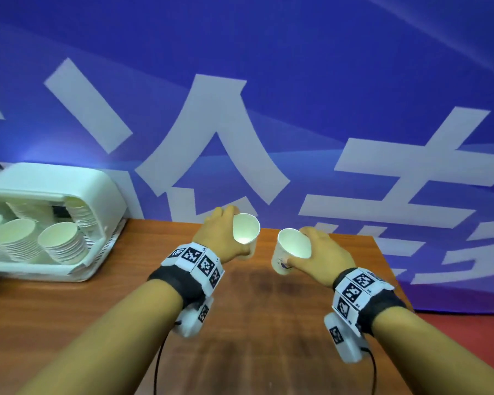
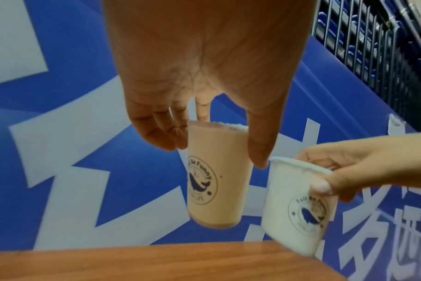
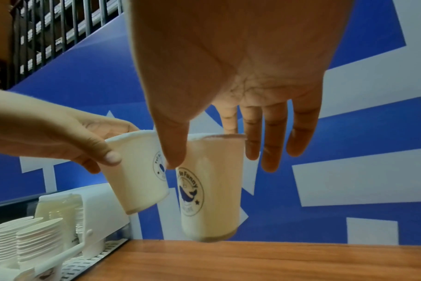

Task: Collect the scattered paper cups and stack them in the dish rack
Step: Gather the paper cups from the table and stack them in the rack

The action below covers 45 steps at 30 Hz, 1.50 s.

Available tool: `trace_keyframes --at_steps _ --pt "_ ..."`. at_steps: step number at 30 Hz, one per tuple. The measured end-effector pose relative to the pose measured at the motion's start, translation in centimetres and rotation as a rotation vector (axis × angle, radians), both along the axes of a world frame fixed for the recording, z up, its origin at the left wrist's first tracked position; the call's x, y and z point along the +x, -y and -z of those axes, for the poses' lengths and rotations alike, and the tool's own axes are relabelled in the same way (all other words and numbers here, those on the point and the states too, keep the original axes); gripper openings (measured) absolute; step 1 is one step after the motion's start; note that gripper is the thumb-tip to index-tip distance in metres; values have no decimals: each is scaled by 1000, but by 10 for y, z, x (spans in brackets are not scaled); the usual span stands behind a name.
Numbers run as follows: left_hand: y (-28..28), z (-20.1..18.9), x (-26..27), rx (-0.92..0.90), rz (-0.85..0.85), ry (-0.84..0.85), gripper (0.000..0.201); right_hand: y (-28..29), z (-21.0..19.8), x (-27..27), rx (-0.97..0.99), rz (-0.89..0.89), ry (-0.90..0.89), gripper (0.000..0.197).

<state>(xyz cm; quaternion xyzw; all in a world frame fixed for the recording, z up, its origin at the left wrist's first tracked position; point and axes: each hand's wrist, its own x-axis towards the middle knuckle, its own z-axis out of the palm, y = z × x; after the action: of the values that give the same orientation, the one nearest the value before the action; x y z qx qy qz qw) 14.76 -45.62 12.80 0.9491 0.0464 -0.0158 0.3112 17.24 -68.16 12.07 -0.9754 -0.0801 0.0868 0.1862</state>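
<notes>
From the head view, the left hand [image 1: 224,238] and the right hand [image 1: 322,252] each hold one paper cup above the table [image 1: 268,323], the two mouths tilted toward the camera and close together but apart. This looks like the collecting step, with both cups lifted and not yet nested. The rack [image 1: 92,201] sits at the table's left end, well apart from the hands, already holding several stacks [image 1: 62,242]. The next move probably calls for sliding one cup into the other, or carrying both left and dropping them squarely onto a stack.

In the left wrist view, the fingers [image 2: 166,131] and thumb pinch the left cup [image 2: 212,176] near its rim; it hangs nearly upright, clear of the table. It is white with a round blue whale logo. The right cup [image 2: 298,207] leans beside it, thumb on its wall.

In the right wrist view, the thumb and forefinger pinch the right cup at the rim while the other fingers hang straight beside it. The left cup tilts just beside it, and the rack with its stacks lies lower left.
</notes>
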Motion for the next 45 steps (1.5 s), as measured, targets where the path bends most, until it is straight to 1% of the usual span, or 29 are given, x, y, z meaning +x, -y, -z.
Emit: trace_keyframes --at_steps 5,8,10,12,15,19,24,28,31,35,39,42,45 --pt "-45 14 -41 34 -6 -96 81 -42 7 -44 -12 17 -32 62" --pt "-68 11 -55 16 -40 -87 83 -56 4 -58 -35 5 -42 61" --pt "-81 11 -68 42 -71 -75 86 -65 4 -63 -15 -3 -33 60" --pt "-90 15 -85 90 -114 -92 82 -74 8 -69 -2 -28 -47 58" --pt "-100 20 -111 119 -124 -147 76 -90 16 -82 6 -59 -78 55" --pt "-124 13 -125 146 -128 -141 78 -109 17 -92 24 -67 -87 56" --pt "-164 3 -122 163 -128 -67 85 -139 3 -89 0 -61 -45 54" --pt "-207 0 -112 117 -111 -33 84 -179 -10 -77 -20 -47 -13 56" --pt "-259 0 -107 98 -90 -17 81 -227 -13 -71 -7 -19 12 55" --pt "-340 5 -103 97 -80 -12 83 -308 -12 -74 19 -30 -14 54" --pt "-396 9 -96 113 -79 21 84 -367 0 -83 60 -9 -30 61" --pt "-418 12 -87 128 -58 8 82 -385 8 -93 24 10 -79 64" --pt "-426 18 -76 104 -39 -7 83 -388 9 -89 1 43 -81 66"
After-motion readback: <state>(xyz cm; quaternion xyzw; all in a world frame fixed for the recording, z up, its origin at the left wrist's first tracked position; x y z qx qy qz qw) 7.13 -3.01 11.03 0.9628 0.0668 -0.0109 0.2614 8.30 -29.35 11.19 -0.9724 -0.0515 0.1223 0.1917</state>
